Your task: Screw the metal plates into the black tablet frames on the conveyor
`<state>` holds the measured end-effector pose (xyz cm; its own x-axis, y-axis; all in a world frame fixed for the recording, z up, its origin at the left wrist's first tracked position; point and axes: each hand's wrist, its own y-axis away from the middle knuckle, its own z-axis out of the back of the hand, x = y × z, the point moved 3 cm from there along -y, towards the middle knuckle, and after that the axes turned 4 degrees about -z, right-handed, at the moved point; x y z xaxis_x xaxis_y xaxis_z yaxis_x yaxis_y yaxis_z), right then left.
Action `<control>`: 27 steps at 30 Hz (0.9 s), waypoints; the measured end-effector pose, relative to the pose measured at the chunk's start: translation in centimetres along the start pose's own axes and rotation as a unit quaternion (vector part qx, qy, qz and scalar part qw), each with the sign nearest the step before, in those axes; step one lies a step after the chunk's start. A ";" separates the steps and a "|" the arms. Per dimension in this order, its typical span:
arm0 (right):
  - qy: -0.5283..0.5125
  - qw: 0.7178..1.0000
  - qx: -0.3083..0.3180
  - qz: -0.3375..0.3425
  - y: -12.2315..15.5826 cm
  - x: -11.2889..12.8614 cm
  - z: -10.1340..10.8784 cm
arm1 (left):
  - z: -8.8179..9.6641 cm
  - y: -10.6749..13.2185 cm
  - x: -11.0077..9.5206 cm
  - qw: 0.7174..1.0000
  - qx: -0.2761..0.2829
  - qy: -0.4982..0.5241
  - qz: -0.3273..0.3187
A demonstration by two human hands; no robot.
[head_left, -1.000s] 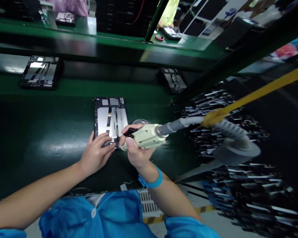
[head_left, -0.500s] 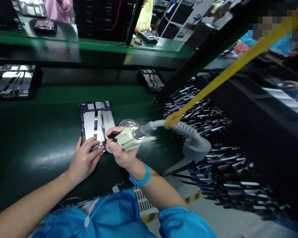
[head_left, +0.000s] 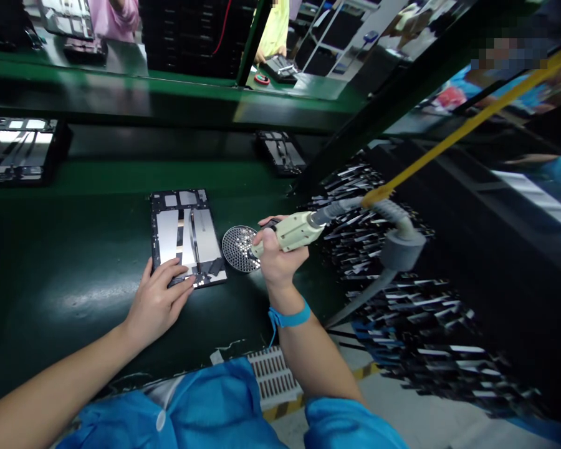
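Observation:
An opened tablet (head_left: pixel 209 234) lies on the green bench, its silver battery plates and dark ribbon cables showing. My left hand (head_left: pixel 161 296) rests with fingers spread over the tablet's lower left edge. In my right hand (head_left: pixel 278 259) is a pale green electric screwdriver (head_left: pixel 297 232), its grey cord leading off to the right. The screwdriver's tip end is over a round perforated screw tray (head_left: pixel 237 248) just right of the tablet; small shiny bits lie in it. Whether the bit touches them I cannot tell.
More opened tablets lie on the sunken track behind, one at the left (head_left: pixel 19 149) and one near the post (head_left: pixel 280 153). A yellow strap (head_left: pixel 449 140) holds up the cord. Racks of upright dark parts (head_left: pixel 430 312) stand on the right. Other people work across the bench.
My right hand has moved right with the screwdriver, from the tablet's lower right corner to the screw tray. My left hand has stayed put. The tablets on the track have shifted left.

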<state>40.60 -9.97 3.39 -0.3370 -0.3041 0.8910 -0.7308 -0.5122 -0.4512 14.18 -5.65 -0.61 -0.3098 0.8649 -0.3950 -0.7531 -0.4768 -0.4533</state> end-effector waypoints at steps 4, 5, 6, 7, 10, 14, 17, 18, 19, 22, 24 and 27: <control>-0.007 1.000 -0.002 0.001 -0.1 -0.2 -0.2 | 0.0 0.0 0.0 1.000 -0.004 -0.003 -0.009; -0.007 1.000 -0.004 -0.001 -0.1 -0.2 -0.2 | 0.0 0.0 0.0 1.000 -0.004 -0.003 -0.010; -0.006 1.000 -0.005 -0.004 0.0 -0.3 -0.2 | 0.0 0.0 -0.1 1.000 -0.004 -0.003 -0.009; -0.005 1.000 -0.005 -0.007 0.0 -0.4 -0.2 | 0.0 0.0 -0.1 1.000 -0.004 -0.002 -0.009; -0.005 1.000 -0.006 -0.010 0.0 -0.6 -0.2 | 0.0 0.0 -0.1 1.000 0.001 -0.001 -0.004; -0.009 1.000 -0.009 0.001 -0.3 0.1 -0.2 | -0.2 0.0 -0.1 1.000 0.001 0.000 0.002; -0.034 0.999 -0.020 0.011 -0.2 2.0 -0.6 | -0.3 -0.1 -0.1 1.000 -0.001 0.007 0.008; -0.054 0.998 -0.021 0.012 0.1 2.9 -1.0 | -0.4 -0.1 -0.1 1.000 0.001 0.010 0.010; -0.079 0.997 -0.016 0.013 0.6 3.8 -1.5 | -0.4 -0.1 -0.1 1.000 0.002 0.013 0.012; -0.153 0.987 0.055 0.002 2.8 6.0 -3.7 | -0.4 -0.2 0.0 1.000 0.004 0.022 0.011; -0.180 0.975 0.133 -0.014 4.6 6.6 -5.4 | -0.3 -0.2 0.1 1.000 0.003 0.028 0.011; -0.169 0.964 0.205 -0.032 6.7 6.2 -7.1 | -0.3 -0.3 0.1 0.999 0.010 0.035 0.016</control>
<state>29.41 -9.53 6.27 -0.0353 -0.4697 0.8821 -0.4250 -0.7919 -0.4386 14.50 -5.46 -0.74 -0.2926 0.8362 -0.4639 -0.7558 -0.4994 -0.4236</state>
